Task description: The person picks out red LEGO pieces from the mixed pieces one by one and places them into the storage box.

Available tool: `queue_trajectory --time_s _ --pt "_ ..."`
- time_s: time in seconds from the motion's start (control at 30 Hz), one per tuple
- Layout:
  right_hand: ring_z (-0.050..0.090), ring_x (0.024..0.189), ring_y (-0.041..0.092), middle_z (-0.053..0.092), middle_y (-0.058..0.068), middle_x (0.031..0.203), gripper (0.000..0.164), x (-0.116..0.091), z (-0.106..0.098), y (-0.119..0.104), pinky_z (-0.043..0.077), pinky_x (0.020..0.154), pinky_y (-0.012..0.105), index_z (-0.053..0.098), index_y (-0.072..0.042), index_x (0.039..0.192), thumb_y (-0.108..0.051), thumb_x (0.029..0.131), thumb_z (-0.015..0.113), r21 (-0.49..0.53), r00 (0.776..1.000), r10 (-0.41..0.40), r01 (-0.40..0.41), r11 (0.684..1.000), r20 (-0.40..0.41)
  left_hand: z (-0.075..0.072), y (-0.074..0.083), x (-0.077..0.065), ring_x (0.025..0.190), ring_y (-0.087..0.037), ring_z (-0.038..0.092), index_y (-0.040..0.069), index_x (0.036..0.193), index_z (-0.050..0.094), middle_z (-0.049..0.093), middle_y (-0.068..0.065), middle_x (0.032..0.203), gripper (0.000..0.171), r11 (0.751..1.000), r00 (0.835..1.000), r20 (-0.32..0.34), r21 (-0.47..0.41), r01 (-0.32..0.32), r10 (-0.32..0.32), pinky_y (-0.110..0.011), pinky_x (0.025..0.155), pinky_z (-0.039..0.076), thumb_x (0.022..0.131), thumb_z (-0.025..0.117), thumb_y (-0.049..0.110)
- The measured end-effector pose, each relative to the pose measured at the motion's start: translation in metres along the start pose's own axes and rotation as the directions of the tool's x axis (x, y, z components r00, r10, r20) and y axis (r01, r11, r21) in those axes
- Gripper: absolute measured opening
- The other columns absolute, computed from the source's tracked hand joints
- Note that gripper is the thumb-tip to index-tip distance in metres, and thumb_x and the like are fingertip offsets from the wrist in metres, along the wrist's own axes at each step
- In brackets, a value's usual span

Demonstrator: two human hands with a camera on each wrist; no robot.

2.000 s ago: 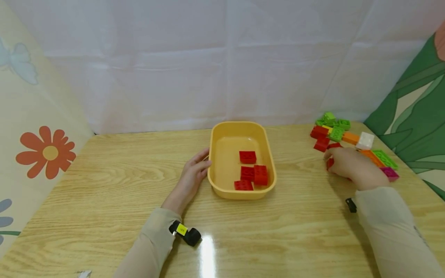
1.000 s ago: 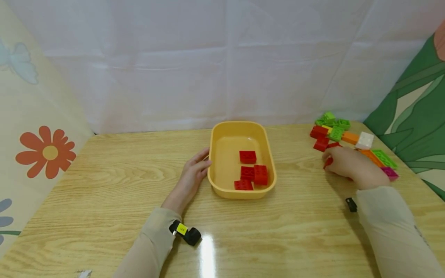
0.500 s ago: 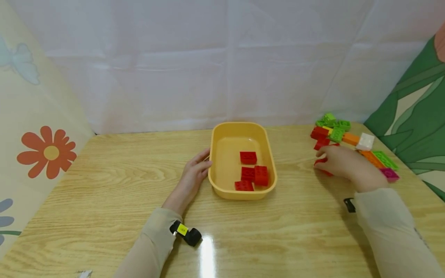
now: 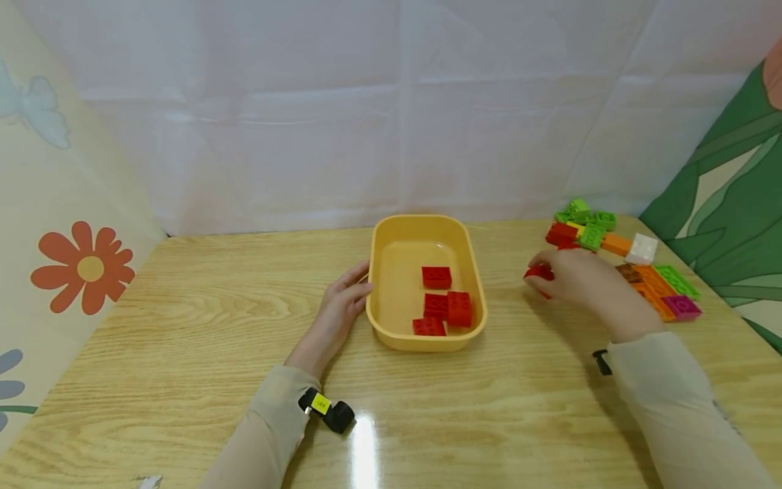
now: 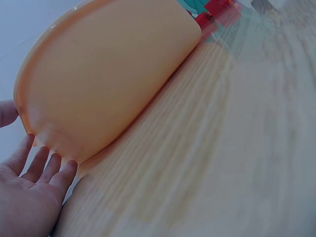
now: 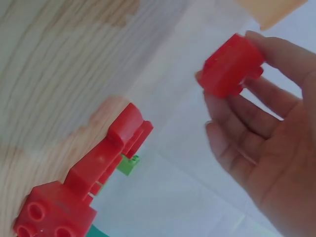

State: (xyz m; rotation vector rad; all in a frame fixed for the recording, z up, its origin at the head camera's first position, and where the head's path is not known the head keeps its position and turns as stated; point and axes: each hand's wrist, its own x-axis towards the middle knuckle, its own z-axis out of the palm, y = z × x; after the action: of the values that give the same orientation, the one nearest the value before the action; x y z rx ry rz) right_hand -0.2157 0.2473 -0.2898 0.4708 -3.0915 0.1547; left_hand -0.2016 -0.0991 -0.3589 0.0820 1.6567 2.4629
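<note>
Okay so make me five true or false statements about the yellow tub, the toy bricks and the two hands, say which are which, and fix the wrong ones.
1. The left hand touches the outside of the yellow plastic tub. True.
2. Every brick in the tub is green. False: it shows four red bricks.
3. The right hand holds a red toy brick. True.
4. All the bricks are inside the tub. False: others, including a white brick and a magenta brick, lie on the wood-grain table.
5. In the head view, the magenta brick appears lower than the white brick. True.
</note>
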Motion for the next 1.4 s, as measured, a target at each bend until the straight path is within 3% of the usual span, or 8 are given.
queue_trajectory --time_s 0.27,0.63,1.13,1.2,1.4 --pt "0.062 0.077 0.026 0.073 0.015 0.090 0.030 -0.001 -0.001 -0.015 0.055 0.070 0.051 0.069 -0.003 0.100 -0.027 0.082 0.067 -0.034 0.991 -0.073 0.070 0.997 -0.111 0.000 0.000 0.000 0.133 -0.024 0.038 0.001 0.143 0.037 0.035 -0.014 0.153 0.055 1.000 1.000 0.008 0.017 -0.008 0.008 -0.012 0.086 0.049 0.090 0.048 0.001" --pt "0.062 0.096 0.034 0.072 0.021 0.104 0.033 -0.002 -0.001 -0.035 0.054 0.081 0.054 0.068 -0.003 0.105 -0.027 0.083 0.067 -0.051 0.976 -0.139 0.133 0.990 -0.169 0.001 0.000 0.000 0.132 -0.025 0.039 0.001 0.143 0.037 0.036 -0.015 0.153 0.055 1.000 1.000 0.007 0.026 -0.008 0.008 -0.013 0.086 0.049 0.090 0.048 0.001" --pt "0.062 0.096 0.030 0.072 0.014 0.105 0.037 -0.006 -0.005 -0.061 0.054 0.085 0.052 0.067 -0.007 0.109 -0.033 0.083 0.066 -0.082 0.958 -0.216 0.204 0.976 -0.189 0.001 0.000 0.000 0.132 -0.024 0.039 0.002 0.143 0.037 0.036 -0.014 0.152 0.055 1.000 1.000 0.000 0.019 0.001 -0.001 -0.013 0.087 0.048 0.090 0.048 0.002" --pt "0.062 0.095 0.029 0.072 0.013 0.104 0.037 -0.006 -0.005 -0.063 0.055 0.083 0.051 0.067 -0.007 0.109 -0.033 0.083 0.066 -0.086 0.949 -0.243 0.230 0.970 -0.202 0.001 0.000 0.000 0.132 -0.024 0.040 0.002 0.143 0.037 0.036 -0.014 0.152 0.055 1.000 1.000 -0.002 0.015 0.002 -0.002 -0.013 0.087 0.048 0.089 0.049 0.002" --pt "0.064 0.087 0.025 0.073 0.010 0.095 0.033 -0.008 -0.001 -0.073 0.057 0.077 0.046 0.070 -0.007 0.103 -0.030 0.079 0.071 -0.109 0.881 -0.359 0.342 0.933 -0.308 0.001 0.000 0.000 0.132 -0.024 0.039 0.001 0.143 0.037 0.036 -0.015 0.152 0.055 1.000 1.000 0.000 0.015 0.002 -0.002 -0.013 0.087 0.048 0.089 0.048 0.001"
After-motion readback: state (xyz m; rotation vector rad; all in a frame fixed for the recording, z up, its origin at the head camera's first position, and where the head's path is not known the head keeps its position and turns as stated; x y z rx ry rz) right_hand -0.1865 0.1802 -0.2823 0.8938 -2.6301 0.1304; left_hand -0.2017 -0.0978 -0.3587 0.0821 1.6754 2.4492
